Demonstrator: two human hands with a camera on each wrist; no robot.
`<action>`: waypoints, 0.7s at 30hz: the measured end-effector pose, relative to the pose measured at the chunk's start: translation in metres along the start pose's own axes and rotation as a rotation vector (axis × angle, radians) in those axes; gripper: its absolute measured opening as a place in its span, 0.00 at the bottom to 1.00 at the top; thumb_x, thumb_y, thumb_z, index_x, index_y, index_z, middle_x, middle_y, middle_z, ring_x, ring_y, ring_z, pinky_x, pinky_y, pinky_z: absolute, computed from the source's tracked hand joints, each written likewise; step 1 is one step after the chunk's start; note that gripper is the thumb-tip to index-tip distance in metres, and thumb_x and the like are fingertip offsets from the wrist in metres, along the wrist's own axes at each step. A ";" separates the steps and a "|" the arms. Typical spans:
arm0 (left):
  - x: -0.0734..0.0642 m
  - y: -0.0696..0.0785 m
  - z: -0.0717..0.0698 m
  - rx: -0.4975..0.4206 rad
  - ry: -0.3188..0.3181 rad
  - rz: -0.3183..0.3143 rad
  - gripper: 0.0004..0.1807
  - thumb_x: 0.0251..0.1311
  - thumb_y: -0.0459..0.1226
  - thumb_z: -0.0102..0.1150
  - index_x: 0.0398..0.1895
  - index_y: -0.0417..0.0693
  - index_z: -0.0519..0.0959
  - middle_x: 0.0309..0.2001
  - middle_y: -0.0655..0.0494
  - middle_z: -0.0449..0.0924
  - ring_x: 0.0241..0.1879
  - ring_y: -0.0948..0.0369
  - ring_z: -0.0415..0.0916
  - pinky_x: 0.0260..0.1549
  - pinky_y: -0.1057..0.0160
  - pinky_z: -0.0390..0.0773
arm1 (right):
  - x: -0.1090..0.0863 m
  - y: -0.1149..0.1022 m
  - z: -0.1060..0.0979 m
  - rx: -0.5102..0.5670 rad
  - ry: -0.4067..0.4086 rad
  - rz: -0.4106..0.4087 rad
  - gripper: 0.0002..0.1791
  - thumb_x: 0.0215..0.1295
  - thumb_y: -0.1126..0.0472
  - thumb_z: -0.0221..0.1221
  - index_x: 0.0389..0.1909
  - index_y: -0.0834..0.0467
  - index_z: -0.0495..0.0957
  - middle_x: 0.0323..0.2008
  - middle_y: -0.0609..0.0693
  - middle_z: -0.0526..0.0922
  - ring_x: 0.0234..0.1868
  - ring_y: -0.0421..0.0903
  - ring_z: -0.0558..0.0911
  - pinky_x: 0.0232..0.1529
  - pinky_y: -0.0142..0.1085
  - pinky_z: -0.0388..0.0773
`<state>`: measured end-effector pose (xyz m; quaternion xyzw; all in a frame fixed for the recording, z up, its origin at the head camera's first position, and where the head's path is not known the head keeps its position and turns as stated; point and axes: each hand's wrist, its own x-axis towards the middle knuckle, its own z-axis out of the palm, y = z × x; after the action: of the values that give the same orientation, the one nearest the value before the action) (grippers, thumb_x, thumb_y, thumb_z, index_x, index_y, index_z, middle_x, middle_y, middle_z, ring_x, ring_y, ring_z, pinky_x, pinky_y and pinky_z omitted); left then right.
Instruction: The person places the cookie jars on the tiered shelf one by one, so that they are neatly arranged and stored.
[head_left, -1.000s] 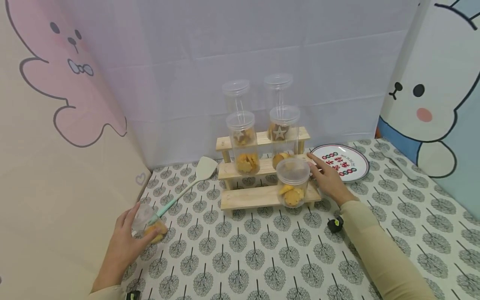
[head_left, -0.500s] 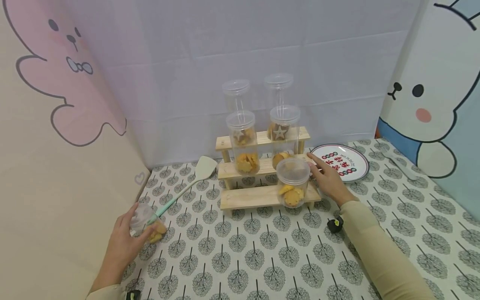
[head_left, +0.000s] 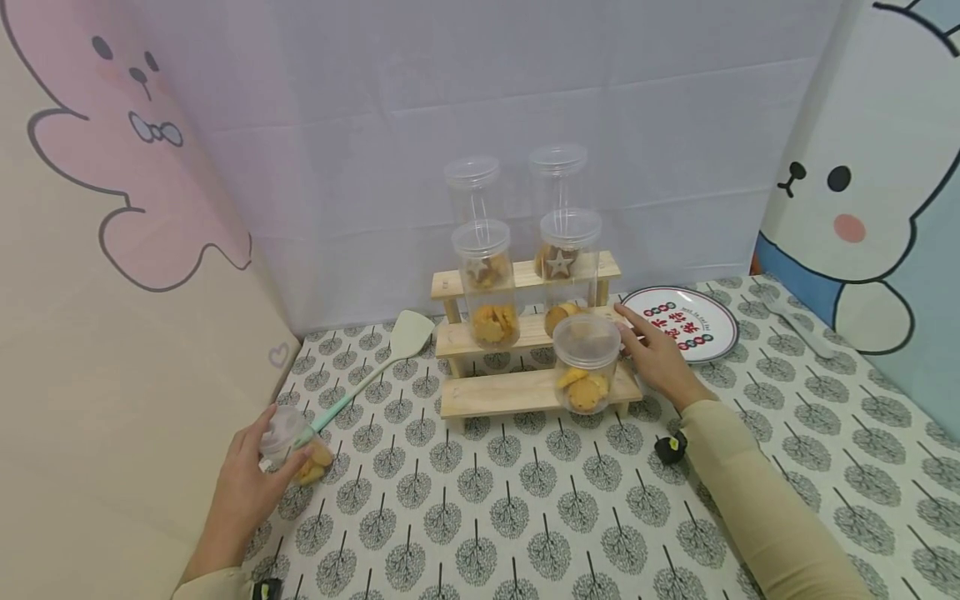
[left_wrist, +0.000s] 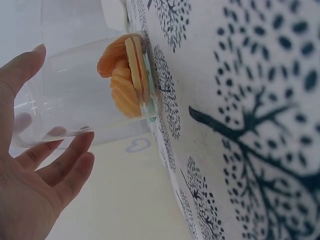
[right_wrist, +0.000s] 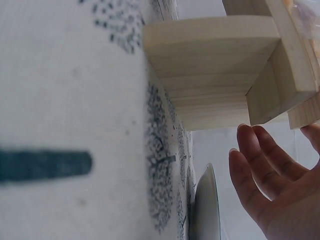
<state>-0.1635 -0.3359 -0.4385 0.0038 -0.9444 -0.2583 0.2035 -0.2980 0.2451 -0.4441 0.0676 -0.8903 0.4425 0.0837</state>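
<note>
At the left of the head view, my left hand (head_left: 246, 483) holds a clear lidded cookie jar (head_left: 279, 429). In the left wrist view, thumb and fingers span opposite sides of the upright jar (left_wrist: 75, 95), with shell-shaped cookies (left_wrist: 122, 92) at its bottom. My right hand (head_left: 660, 360) is at the right end of a three-step wooden rack (head_left: 510, 395), beside a short cookie jar (head_left: 587, 371) on its front step. From the right wrist, relaxed fingers (right_wrist: 250, 150) lie right at the rack's wooden end (right_wrist: 280, 85).
Two tall cookie jars, left (head_left: 483, 279) and right (head_left: 572, 267), stand on the middle step; two more tall jars are behind. A spatula (head_left: 411, 335) lies left of the rack, its handle reaching the held jar. Right are a printed plate (head_left: 716, 333) and a fork (head_left: 806, 335).
The left hand and its jar have shifted very slightly left in the head view. The right hand keeps its place at the rack.
</note>
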 end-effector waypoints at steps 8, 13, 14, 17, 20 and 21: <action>-0.001 0.002 -0.002 0.009 -0.012 -0.016 0.48 0.60 0.48 0.70 0.78 0.44 0.55 0.61 0.30 0.65 0.50 0.40 0.71 0.42 0.37 0.75 | -0.001 -0.001 0.000 0.002 -0.007 0.007 0.32 0.76 0.34 0.38 0.78 0.34 0.52 0.56 0.62 0.78 0.50 0.58 0.81 0.48 0.52 0.77; -0.001 0.003 -0.001 0.006 0.003 -0.013 0.48 0.59 0.48 0.70 0.78 0.45 0.56 0.61 0.32 0.66 0.50 0.41 0.71 0.43 0.39 0.76 | 0.000 -0.001 0.000 0.000 -0.007 0.006 0.33 0.76 0.33 0.37 0.78 0.36 0.52 0.55 0.62 0.78 0.50 0.58 0.81 0.47 0.51 0.77; -0.001 0.003 -0.001 0.002 0.009 -0.011 0.48 0.58 0.48 0.71 0.78 0.46 0.56 0.61 0.32 0.67 0.50 0.41 0.71 0.43 0.39 0.76 | 0.000 -0.001 0.000 -0.002 -0.007 0.005 0.33 0.76 0.33 0.37 0.79 0.37 0.52 0.55 0.62 0.78 0.50 0.58 0.81 0.47 0.51 0.77; 0.000 0.004 -0.001 -0.004 0.022 -0.009 0.49 0.57 0.49 0.71 0.78 0.47 0.57 0.61 0.33 0.68 0.50 0.42 0.72 0.44 0.40 0.76 | 0.001 0.000 0.001 -0.004 0.001 0.006 0.33 0.76 0.33 0.37 0.78 0.36 0.53 0.55 0.62 0.79 0.49 0.57 0.81 0.46 0.51 0.77; 0.002 0.007 -0.002 -0.007 0.019 -0.015 0.50 0.57 0.51 0.71 0.78 0.49 0.56 0.61 0.34 0.68 0.51 0.42 0.71 0.45 0.40 0.75 | 0.001 -0.001 0.001 -0.004 0.002 0.006 0.33 0.76 0.34 0.37 0.78 0.36 0.52 0.55 0.62 0.79 0.49 0.57 0.81 0.46 0.51 0.77; 0.003 0.009 -0.003 -0.004 0.020 -0.009 0.50 0.57 0.51 0.71 0.78 0.49 0.57 0.62 0.34 0.68 0.51 0.42 0.71 0.45 0.39 0.75 | 0.001 -0.001 0.002 -0.002 0.002 0.008 0.33 0.76 0.34 0.37 0.78 0.36 0.52 0.55 0.62 0.79 0.49 0.57 0.81 0.47 0.51 0.77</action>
<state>-0.1642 -0.3300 -0.4310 0.0104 -0.9418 -0.2610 0.2116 -0.2990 0.2433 -0.4442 0.0634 -0.8908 0.4422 0.0827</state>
